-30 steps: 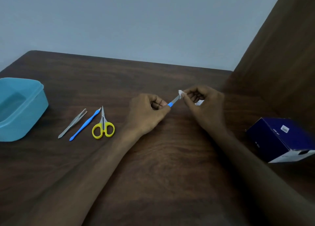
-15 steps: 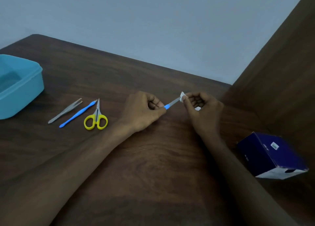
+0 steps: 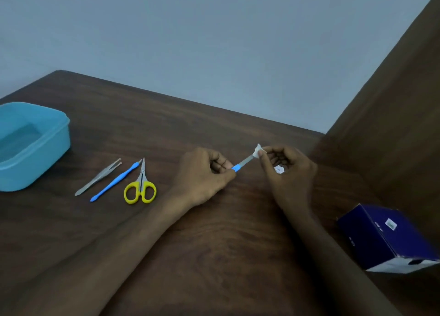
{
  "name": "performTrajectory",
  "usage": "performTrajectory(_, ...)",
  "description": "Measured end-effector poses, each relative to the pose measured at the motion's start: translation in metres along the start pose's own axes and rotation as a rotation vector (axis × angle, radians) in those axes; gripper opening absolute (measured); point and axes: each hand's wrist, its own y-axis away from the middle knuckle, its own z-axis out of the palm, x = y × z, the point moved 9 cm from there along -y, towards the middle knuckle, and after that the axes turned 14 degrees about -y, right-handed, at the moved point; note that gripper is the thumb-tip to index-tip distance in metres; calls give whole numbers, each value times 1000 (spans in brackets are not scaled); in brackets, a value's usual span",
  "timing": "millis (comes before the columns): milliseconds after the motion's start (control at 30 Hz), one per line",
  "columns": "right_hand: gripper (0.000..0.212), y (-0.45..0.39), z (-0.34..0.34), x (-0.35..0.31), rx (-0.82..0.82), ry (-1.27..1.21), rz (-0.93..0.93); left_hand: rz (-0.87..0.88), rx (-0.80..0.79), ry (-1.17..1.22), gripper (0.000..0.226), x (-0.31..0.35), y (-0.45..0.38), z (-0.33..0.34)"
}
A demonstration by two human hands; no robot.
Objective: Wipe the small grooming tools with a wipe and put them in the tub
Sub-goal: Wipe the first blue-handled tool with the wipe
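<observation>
Tub (image 3: 47, 153): light blue, open-topped, at the far left of the table (image 3: 214, 256), partly cut by the frame edge. No tool is visible inside it.

Tweezers (image 3: 97, 177): metal, lying flat on the table just right of the tub, apart from it, angled with the tips away from the person.

Blue tool (image 3: 114, 182): slim, blue-handled, lying just beside the tweezers on their right, at a similar angle.

Scissors (image 3: 140, 187): yellow handles toward the person, blades closed and pointing away; the blades lie close beside the tip of the blue tool.

Left hand (image 3: 204, 175): fingers curled tightly round the blue handle of a file (image 3: 245, 161), which is held above the table. The metal blade projects up and to the right.

Wipe (image 3: 257, 150): small, white, folded over the far tip of the file blade.

Right hand (image 3: 288, 170): thumb and forefinger pinch the wipe against the blade tip; the other fingers are curled in, with a white scrap showing in the palm.

Box (image 3: 385, 239): dark blue, tilted, at the right of the table, well apart from the hands.
</observation>
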Motion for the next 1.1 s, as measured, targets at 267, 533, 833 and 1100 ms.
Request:
performTrajectory(267,7,-2,6,12,-11,-15,62,1,-14,24,6,1,1,-1)
performTrajectory(533,8,9,6,-28,-46,-34,-81,25,19,40,9,5,3,-5)
performTrajectory(833,8,7,13,-3,-36,-139,55,50,-62,50,6,3,2,7)
performTrajectory(1100,7,8,-4,-22,88,-69,-13,43,21,71,8,2,1,0)
